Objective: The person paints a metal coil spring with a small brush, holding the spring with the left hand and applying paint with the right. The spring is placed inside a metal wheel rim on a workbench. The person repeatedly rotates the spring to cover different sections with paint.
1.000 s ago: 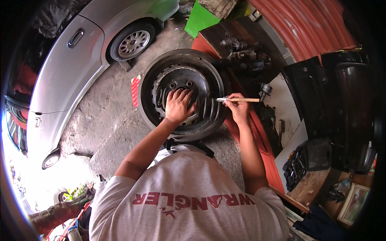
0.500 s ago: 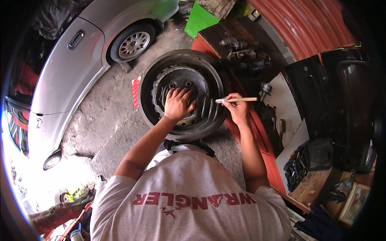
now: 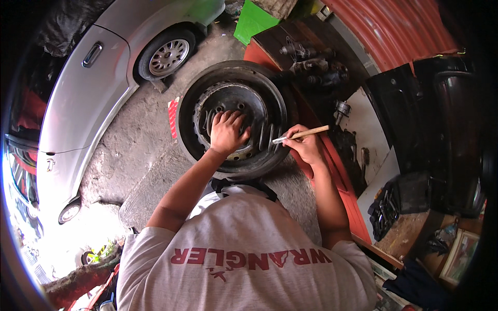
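Note:
A dark coil spring point(image 3: 263, 137) lies across the middle of a steel wheel with its tyre point(image 3: 193, 85). My left hand point(image 3: 227, 132) rests over the spring's middle with its fingers curled round it, so the coils beneath are hidden; coils show on both sides. Between the fingertips of my right hand point(image 3: 306, 144) is a slim wooden-handled tool point(image 3: 309, 132) with a silvery tip, its exact kind unclear. That tip points left at the spring's right-hand coils, close to them; whether it touches I cannot tell.
A silver car point(image 3: 88, 93) stands to the left. Right of the tyre runs a red-edged bench point(image 3: 346, 189) bearing greasy car parts point(image 3: 324, 72). Farther right are a black panel point(image 3: 451, 135) and an open tool case point(image 3: 385, 210). A green sheet point(image 3: 254, 22) stands behind.
My right hand has shifted slightly left and down, bringing the tool's tip in toward the right-hand coils and tilting the tool. My left hand keeps its place on the spring.

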`<move>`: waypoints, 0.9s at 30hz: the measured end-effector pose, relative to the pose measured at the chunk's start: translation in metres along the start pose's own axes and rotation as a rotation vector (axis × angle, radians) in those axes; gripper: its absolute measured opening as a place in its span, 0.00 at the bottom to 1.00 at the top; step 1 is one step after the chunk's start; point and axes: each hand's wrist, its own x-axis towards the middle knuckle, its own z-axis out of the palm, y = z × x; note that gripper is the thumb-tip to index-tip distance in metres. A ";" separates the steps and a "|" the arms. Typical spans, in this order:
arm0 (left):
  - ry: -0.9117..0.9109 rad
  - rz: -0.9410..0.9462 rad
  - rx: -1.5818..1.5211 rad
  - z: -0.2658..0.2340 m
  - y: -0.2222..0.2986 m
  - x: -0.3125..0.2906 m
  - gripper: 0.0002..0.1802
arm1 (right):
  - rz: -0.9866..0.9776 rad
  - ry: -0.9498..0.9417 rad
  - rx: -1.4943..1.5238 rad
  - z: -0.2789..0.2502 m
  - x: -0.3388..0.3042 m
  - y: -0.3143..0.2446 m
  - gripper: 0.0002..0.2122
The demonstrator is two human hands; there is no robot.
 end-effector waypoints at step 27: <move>-0.142 -0.026 -0.022 -0.005 -0.003 0.021 0.26 | -0.366 0.387 -0.676 0.047 -0.004 -0.030 0.05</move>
